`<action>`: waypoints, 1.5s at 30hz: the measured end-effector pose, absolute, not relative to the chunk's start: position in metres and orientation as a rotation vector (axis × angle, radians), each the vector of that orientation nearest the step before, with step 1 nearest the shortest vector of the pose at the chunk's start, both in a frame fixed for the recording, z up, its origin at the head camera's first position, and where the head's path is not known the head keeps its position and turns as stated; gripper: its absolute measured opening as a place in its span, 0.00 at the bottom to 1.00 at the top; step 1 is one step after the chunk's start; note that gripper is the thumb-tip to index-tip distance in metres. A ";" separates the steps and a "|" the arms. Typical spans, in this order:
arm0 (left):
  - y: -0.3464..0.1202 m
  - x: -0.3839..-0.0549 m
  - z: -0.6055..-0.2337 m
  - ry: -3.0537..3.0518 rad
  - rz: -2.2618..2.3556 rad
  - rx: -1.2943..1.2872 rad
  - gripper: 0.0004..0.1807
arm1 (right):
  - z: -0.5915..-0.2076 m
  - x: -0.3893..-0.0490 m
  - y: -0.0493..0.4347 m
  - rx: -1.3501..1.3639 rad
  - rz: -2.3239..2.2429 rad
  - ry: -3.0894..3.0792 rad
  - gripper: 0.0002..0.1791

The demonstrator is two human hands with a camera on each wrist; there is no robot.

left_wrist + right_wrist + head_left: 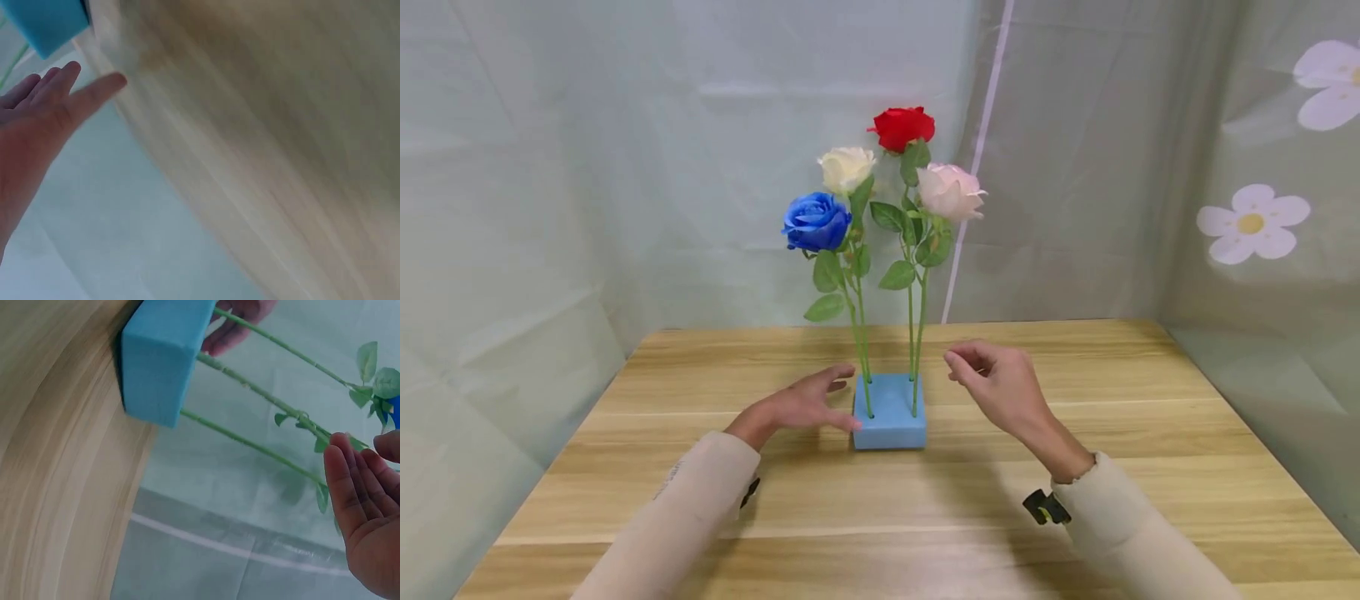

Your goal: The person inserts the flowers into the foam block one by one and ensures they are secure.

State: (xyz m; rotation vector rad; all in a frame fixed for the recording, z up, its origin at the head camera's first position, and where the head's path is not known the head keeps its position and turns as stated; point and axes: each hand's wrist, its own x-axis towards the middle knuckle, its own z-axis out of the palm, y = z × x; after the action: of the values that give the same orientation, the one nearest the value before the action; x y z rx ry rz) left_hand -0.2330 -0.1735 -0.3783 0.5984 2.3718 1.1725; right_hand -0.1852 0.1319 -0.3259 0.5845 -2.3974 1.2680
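A light blue block sits on the wooden table with artificial roses standing in its holes. The blue rose and the white rose rise on the left side; the red rose and the pink rose rise on the right. My left hand is spread at the block's left side, thumb at its front left corner. To the right of the stems hovers my right hand, fingers loosely bent, holding nothing. In the right wrist view, green stems run out of the block behind the fingers.
The wooden table spreads around the block. Behind it hangs a pale curtain, with a flower-printed panel on the right. A dark wrist strap piece shows at the right sleeve.
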 end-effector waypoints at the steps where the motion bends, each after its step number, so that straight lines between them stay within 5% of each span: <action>1: -0.172 -0.233 -0.380 2.374 1.165 0.598 0.55 | -0.327 -0.186 0.134 0.578 1.268 -2.398 0.08; 45: -0.153 -0.255 -0.388 2.429 1.125 0.646 0.52 | -0.334 -0.194 0.152 0.553 1.251 -2.422 0.08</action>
State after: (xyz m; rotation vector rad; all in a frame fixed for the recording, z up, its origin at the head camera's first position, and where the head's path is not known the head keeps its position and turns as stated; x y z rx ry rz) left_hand -0.2550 -0.1532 -0.3881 0.6456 2.4293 1.1255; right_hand -0.1944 0.1515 -0.3341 0.5526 -2.4223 1.2507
